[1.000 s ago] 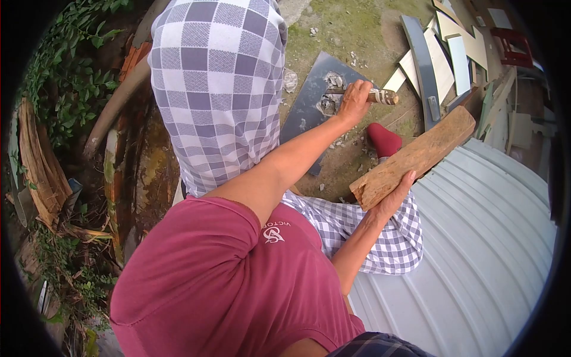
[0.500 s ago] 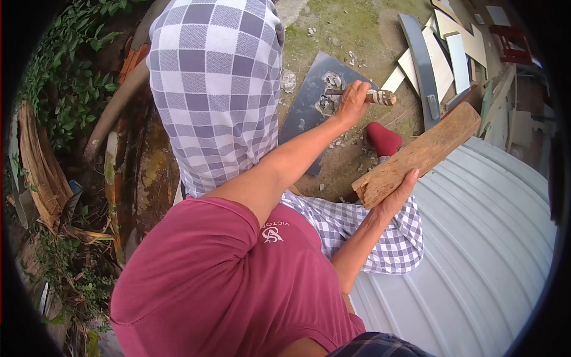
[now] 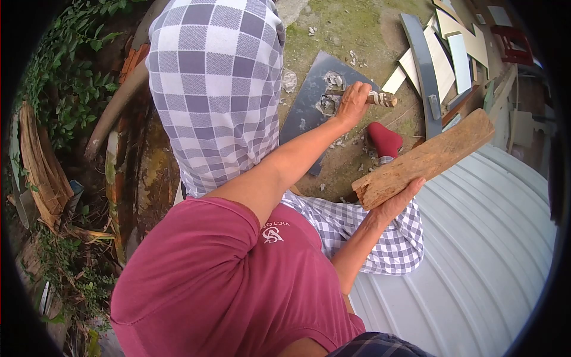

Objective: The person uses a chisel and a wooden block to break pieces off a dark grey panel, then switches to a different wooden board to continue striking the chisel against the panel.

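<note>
My left hand [image 3: 354, 104] is closed around a chisel [image 3: 380, 99] with a rough, pale-banded wooden handle. Its narrow shaft points left over a dark grey board [image 3: 308, 83] on the ground, where a ragged grey patch [image 3: 329, 106] is broken up. Most of the handle is covered by my fingers. In my right hand [image 3: 399, 199] is a thick piece of wood [image 3: 428, 156], gripped from below near its closer end. The far end of the wood sticks out to the upper right, apart from the chisel handle.
Grey crumbs and chips [image 3: 352, 59] lie around the board. Several cut boards [image 3: 437, 65] are piled at the upper right. A ribbed pale metal sheet [image 3: 464, 256] lies to the right, and a red stool [image 3: 513, 44] stands behind. My red-socked foot [image 3: 384, 140] is between both hands.
The far end of the wood has swung a little to the right and down, away from the chisel, with my right hand following. The left hand and chisel have barely moved.
</note>
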`<state>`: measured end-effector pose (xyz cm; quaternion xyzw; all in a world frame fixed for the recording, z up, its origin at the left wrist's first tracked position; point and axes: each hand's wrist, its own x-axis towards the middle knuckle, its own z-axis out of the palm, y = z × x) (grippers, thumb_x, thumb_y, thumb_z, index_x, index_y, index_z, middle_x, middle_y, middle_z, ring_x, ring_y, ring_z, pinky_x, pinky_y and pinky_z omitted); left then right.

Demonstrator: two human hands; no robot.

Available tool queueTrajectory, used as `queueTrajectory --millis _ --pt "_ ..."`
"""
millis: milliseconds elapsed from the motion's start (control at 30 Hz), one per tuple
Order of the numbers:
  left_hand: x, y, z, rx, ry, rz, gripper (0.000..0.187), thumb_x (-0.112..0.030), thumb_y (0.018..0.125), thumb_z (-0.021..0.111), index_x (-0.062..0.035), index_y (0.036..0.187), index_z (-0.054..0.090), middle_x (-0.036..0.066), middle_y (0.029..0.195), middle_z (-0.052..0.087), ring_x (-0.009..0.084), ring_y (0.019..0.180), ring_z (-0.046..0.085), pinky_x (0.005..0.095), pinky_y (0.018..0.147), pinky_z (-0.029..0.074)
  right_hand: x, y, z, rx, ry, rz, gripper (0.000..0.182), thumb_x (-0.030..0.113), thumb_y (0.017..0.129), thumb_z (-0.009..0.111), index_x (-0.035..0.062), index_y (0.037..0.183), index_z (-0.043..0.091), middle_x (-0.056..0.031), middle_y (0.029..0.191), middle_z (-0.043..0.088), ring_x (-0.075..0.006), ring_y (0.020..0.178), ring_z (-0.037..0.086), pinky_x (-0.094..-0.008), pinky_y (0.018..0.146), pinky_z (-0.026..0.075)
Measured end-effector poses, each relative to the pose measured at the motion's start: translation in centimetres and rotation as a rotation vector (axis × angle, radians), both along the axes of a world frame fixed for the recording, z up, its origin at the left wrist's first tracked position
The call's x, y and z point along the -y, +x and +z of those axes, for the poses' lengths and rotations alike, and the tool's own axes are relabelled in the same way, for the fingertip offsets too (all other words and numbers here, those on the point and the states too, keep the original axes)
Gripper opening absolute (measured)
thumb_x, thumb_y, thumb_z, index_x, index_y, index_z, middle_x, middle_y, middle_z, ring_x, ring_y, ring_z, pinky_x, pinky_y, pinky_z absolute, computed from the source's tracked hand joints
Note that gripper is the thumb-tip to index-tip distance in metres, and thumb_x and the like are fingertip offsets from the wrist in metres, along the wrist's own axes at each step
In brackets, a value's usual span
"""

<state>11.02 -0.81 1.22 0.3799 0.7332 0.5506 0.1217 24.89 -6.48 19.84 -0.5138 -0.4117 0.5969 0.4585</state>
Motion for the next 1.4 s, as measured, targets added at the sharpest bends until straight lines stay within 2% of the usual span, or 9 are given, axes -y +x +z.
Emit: queueTrajectory --millis 300,400,567,700,833,1000,1233,1333,1400 --pt "0.2 0.7 -0.5 -0.033 0.011 -0.023 0.043 0.005 0.070 0.067 -0.0059 0.106 0.046 0.016 0.097 0.050 0.0386 0.096 0.052 0.0448 0.081 0.043 1.5 -0.9 -5.4 0.408 -0.097 0.346 0.070 0.049 0.094 0.049 -0.0020 0.139 0.034 -0.0145 0.129 0.047 -0.0215 0.114 0.048 -0.0331 0.095 0.040" --pt "-0.3 -0.1 -0.8 -0.027 0.003 -0.001 0.043 0.005 0.070 0.067 -0.0059 0.106 0.046 0.017 0.097 0.051 0.0390 0.096 0.052 0.0450 0.081 0.043 1.2 -0.1 -4.1 0.126 -0.264 0.244 0.064 0.048 0.094 0.052 0.0017 0.136 0.040 -0.0102 0.126 0.051 -0.0203 0.111 0.051 -0.0299 0.094 0.042" --pt "0.1 0.1 -0.4 -0.014 0.005 0.001 0.044 0.005 0.071 0.067 -0.0056 0.108 0.046 0.017 0.099 0.051 0.0397 0.096 0.053 0.0448 0.081 0.043 -2.3 0.3 3.2 -0.149 -0.044 -0.006 0.067 0.059 0.087 0.052 0.0061 0.127 0.042 -0.0155 0.095 0.060 -0.0261 0.075 0.063 -0.0353 0.062 0.058" --pt "-0.2 0.2 -0.4 -0.005 0.039 0.015 0.045 0.007 0.066 0.069 -0.0066 0.102 0.046 0.017 0.096 0.051 0.0387 0.092 0.052 0.0467 0.080 0.043 -3.8 1.7 4.1 -0.281 0.112 0.006 0.071 0.064 0.086 0.050 0.0036 0.123 0.043 -0.0159 0.100 0.059 -0.0264 0.079 0.063 -0.0351 0.067 0.059" --pt "-0.2 0.0 -0.3 -0.010 0.038 0.046 0.044 0.008 0.066 0.068 -0.0059 0.102 0.046 0.017 0.097 0.051 0.0387 0.091 0.052 0.0460 0.079 0.043 -0.2 0.3 -4.4 0.181 -0.271 0.145 0.073 0.051 0.089 0.057 -0.0014 0.136 0.038 -0.0121 0.127 0.048 -0.0208 0.113 0.049 -0.0350 0.098 0.041" --pt "0.0 -0.8 -0.6 0.005 0.019 0.066 0.040 0.003 0.072 0.067 -0.0045 0.106 0.046 0.018 0.098 0.052 0.0394 0.096 0.053 0.0448 0.080 0.044 0.4 -0.3 -1.7 0.010 -0.374 0.138 0.060 0.050 0.090 0.057 0.0016 0.123 0.047 -0.0132 0.094 0.062 -0.0217 0.073 0.064 -0.0315 0.061 0.055" --pt "0.2 -0.8 -0.2 0.031 0.010 0.031 0.043 0.005 0.071 0.067 -0.0046 0.108 0.046 0.018 0.100 0.052 0.0394 0.097 0.053 0.0448 0.081 0.044 -3.7 0.2 6.6 -0.171 0.085 0.093 0.071 0.059 0.084 0.057 -0.0001 0.122 0.045 -0.0158 0.099 0.061 -0.0259 0.081 0.064 -0.0357 0.069 0.058" --pt "0.2 -0.9 -0.4 0.019 0.024 0.048 0.043 0.004 0.071 0.067 -0.0048 0.108 0.046 0.018 0.100 0.052 0.0395 0.097 0.053 0.0449 0.081 0.044 -2.8 0.0 0.1 0.065 0.110 0.096 0.072 0.055 0.085 0.058 -0.0033 0.124 0.044 -0.0140 0.106 0.059 -0.0254 0.093 0.061 -0.0360 0.082 0.052" --pt "0.3 -0.8 -0.3 0.019 0.032 0.050 0.043 0.004 0.072 0.066 -0.0051 0.108 0.046 0.018 0.100 0.052 0.0398 0.096 0.053 0.0452 0.081 0.044 -0.4 -1.0 -3.6 0.215 -0.332 0.284 0.072 0.048 0.089 0.060 -0.0037 0.134 0.040 -0.0119 0.120 0.054 -0.0198 0.109 0.051 -0.0332 0.096 0.041"
